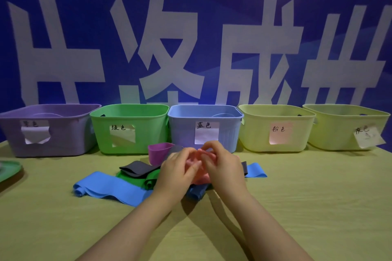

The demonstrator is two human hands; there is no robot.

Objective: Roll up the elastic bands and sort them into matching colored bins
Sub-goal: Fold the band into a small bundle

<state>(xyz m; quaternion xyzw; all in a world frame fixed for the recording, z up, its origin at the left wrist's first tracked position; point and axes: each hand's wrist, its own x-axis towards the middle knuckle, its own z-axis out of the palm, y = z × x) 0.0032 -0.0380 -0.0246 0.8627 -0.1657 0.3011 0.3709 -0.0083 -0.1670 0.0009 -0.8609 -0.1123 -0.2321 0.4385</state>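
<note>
Band of pink elastic [200, 177] lies between left grip [176, 174] and right grip [222, 167], both pinching it.

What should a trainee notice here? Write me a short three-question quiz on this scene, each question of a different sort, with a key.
1. True or false: the left hand and the right hand both grip the pink band.
2. Which colour is the bin directly behind the hands? A purple, B blue, C green.
3. Fill in: the long band lying flat to the left of the left hand is ___.

Key
1. True.
2. B, the blue bin.
3. Blue.
</note>
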